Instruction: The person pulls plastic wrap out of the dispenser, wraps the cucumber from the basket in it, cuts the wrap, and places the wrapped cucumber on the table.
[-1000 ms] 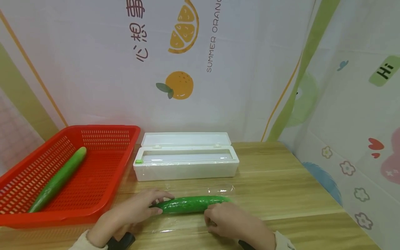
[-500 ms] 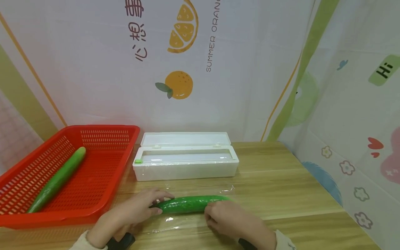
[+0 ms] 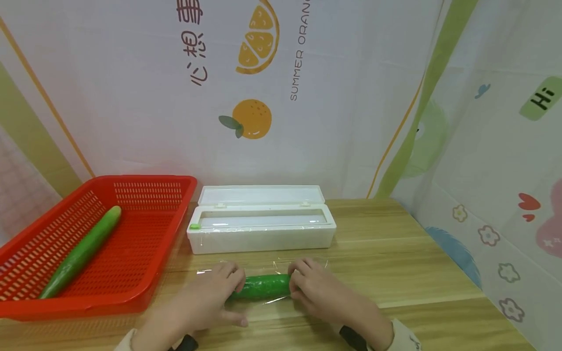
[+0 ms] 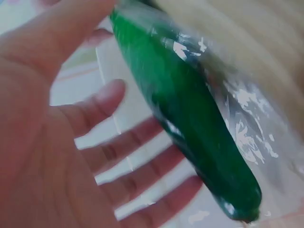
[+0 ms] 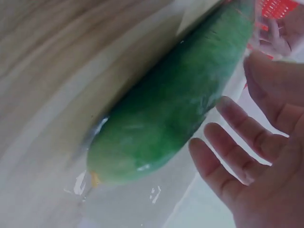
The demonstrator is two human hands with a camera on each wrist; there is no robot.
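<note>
A green cucumber (image 3: 265, 286) lies crosswise on the wooden table, both ends covered by the hands in the head view. Clear plastic film (image 4: 249, 137) clings to it and spreads out along one side in the left wrist view. My left hand (image 3: 208, 297) is over the left end, thumb held away and fingers extended, their tips at the cucumber's side. On the other end, my right hand (image 3: 318, 292) has its loosely bent fingers at the far side. In the right wrist view those fingertips (image 5: 202, 149) reach the cucumber's edge.
Behind the cucumber stands a white cling film dispenser (image 3: 263, 240) with its lid raised and a green slider (image 3: 195, 226). To the left is a red plastic basket (image 3: 149, 287) holding another cucumber (image 3: 83, 248). A printed cloth (image 3: 333, 122) hangs behind the table.
Both hands have shifted to the cucumber's far side, and the left thumb has come away from it. Film glints in front of the cucumber now lie closer to it.
</note>
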